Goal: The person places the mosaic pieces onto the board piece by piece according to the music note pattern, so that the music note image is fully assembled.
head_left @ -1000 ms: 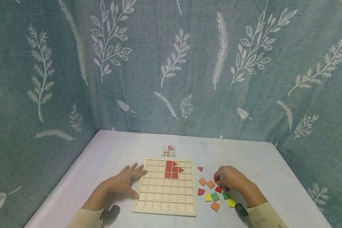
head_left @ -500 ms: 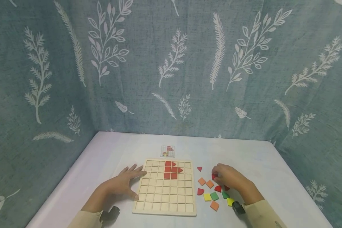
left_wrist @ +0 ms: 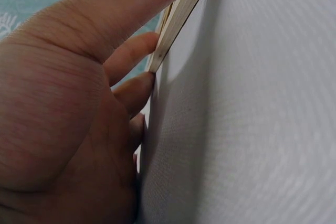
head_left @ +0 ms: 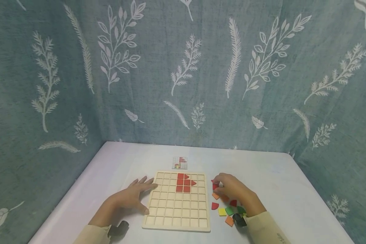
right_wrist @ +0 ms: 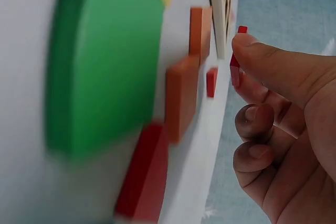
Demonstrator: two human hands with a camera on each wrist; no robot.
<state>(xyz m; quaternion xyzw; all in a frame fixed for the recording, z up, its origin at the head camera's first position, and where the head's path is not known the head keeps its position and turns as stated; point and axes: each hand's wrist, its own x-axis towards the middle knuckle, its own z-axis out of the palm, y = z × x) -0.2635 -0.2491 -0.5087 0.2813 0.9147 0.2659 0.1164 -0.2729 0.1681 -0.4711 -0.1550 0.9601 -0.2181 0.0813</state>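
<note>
Seven red pieces (head_left: 186,182), five squares and two triangles, sat toward the far edge of the pale wooden grid board (head_left: 169,202). Just off its right edge, the right hand (head_left: 233,187) pinched a thin, bright red tile (head_left: 215,186) above the white table (head_left: 250,159). The left hand (head_left: 129,196), fingers straight and spread, touched the board's left edge.

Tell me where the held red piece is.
In the head view, the red piece is pinched in the right hand, just right of the wooden grid board, nearer its far end.
</note>
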